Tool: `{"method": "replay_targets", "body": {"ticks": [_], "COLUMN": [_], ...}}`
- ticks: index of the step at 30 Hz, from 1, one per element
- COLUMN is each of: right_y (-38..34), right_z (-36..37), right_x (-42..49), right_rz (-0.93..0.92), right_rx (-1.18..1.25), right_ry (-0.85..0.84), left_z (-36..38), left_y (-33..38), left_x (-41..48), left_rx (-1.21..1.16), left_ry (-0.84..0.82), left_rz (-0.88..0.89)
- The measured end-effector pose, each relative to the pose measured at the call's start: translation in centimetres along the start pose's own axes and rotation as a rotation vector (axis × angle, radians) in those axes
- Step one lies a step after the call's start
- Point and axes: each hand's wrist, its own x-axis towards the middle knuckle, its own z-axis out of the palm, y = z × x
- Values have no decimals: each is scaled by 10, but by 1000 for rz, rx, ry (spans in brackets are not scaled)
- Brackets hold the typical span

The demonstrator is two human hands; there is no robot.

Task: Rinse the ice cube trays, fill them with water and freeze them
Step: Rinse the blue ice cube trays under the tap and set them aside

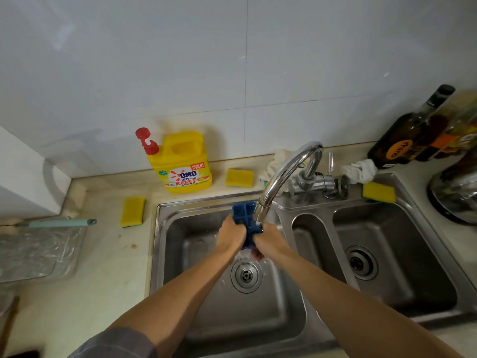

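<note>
1. Rinsing is the step in hand, so hold your forearms low over the left sink basin, the one below the faucet. That way the splash falls toward the drain, which lies nearer to you than the faucet's mouth.
2. Your left hand and right hand both grip the blue ice cube tray, one on each side of its near end, with the fingers curled round it. Hold it firmly, because wet plastic will likely be slippery.
3. The tray sits directly under the faucet's mouth. Its far end is raised toward the faucet, and water seems to run off the low end beneath your hands. I judge that tilt to be right, since it lets the stream sweep each compartment and drain out.
4. Slide the tray back and forth under the faucet so every compartment meets the stream, then turn it over to wash the underside. Only one tray is in view, and I cannot see any other.
5. Beyond the faucet and to its left on the counter are a yellow sponge and the yellow detergent bottle. A plain rinse probably needs neither.
</note>
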Motion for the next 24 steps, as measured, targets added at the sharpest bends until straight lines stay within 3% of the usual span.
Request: {"method": "replay_targets", "body": {"ticks": [8, 13, 18, 21, 24], "right_y": [-7, -1, -6, -9, -10], "right_z": [-14, -14, -13, -7, -8], "right_x": [0, 3, 3, -2, -4], "right_rz": [37, 78, -129, -171, -119], "right_rx": [378, 313, 12, 37, 128], "right_ry": [-94, -17, 124, 31, -41], "left_z": [-13, -7, -4, -6, -11], "left_y": [0, 5, 1, -5, -6], "left_x": [-1, -7, -4, 0, -2], "left_rx": [53, 58, -29, -116, -120], "left_ry": [-117, -236, -168, -59, -55], "left_rz": [-25, 79, 11, -58, -113]}}
